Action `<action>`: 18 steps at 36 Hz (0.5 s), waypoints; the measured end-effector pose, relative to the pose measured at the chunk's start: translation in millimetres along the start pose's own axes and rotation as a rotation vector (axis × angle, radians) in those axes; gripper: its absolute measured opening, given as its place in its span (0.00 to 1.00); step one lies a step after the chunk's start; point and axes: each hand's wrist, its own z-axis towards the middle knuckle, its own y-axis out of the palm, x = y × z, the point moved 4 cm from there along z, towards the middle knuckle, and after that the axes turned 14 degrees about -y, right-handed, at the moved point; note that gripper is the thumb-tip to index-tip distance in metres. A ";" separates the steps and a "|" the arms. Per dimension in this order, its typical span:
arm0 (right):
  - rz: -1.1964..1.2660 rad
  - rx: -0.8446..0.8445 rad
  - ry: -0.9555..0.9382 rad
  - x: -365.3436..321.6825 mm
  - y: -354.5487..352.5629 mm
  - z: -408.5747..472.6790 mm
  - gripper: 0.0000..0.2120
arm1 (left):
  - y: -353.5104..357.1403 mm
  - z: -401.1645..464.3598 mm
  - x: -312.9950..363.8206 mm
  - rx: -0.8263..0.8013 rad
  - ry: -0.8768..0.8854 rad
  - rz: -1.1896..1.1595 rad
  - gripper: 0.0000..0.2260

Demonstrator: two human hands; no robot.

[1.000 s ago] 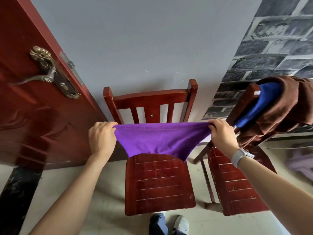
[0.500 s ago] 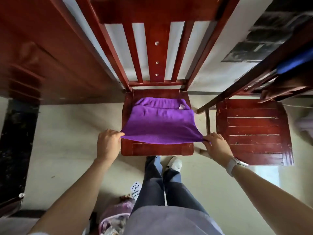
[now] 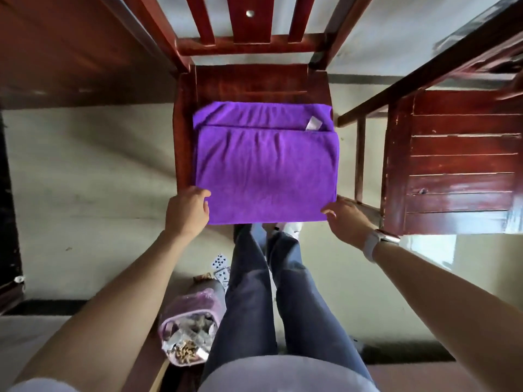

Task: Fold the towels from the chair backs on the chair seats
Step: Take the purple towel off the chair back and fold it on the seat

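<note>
A purple towel (image 3: 266, 171) lies folded in half on the seat of the middle wooden chair (image 3: 254, 83), a white label showing at its far right, its near edge hanging over the seat front. My left hand (image 3: 188, 212) pinches the towel's near left corner, thumb on top. At the near right corner my right hand (image 3: 346, 219), with a watch on the wrist, holds the cloth in the same way. The seat of a second wooden chair (image 3: 458, 171) to the right is bare. No other towel is in view.
The slatted chair back (image 3: 249, 24) rises close in front of the camera. My legs stand against the seat front. On the floor to my left lie a pink bag of snacks (image 3: 189, 332) and playing cards (image 3: 220, 264). A dark red door (image 3: 70, 52) fills the left.
My view dropped from the chair back down to the seat. Both hands lowered the purple towel, doubled over, onto the seat and drew its near edge toward me; it now lies flat.
</note>
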 end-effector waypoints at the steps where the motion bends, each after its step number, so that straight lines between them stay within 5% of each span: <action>1: 0.014 0.023 0.000 -0.7 -2.1 9.7 0.15 | 1.1 9.8 4.1 0.002 0.012 -0.011 0.11; 12: -0.183 0.376 -0.035 -9.1 -59.4 120.1 0.20 | -3.9 126.6 42.9 0.102 0.174 -0.035 0.17; 18: -0.339 0.289 -0.023 -2.0 -71.6 153.0 0.20 | -2.2 159.2 43.7 0.080 0.161 0.114 0.16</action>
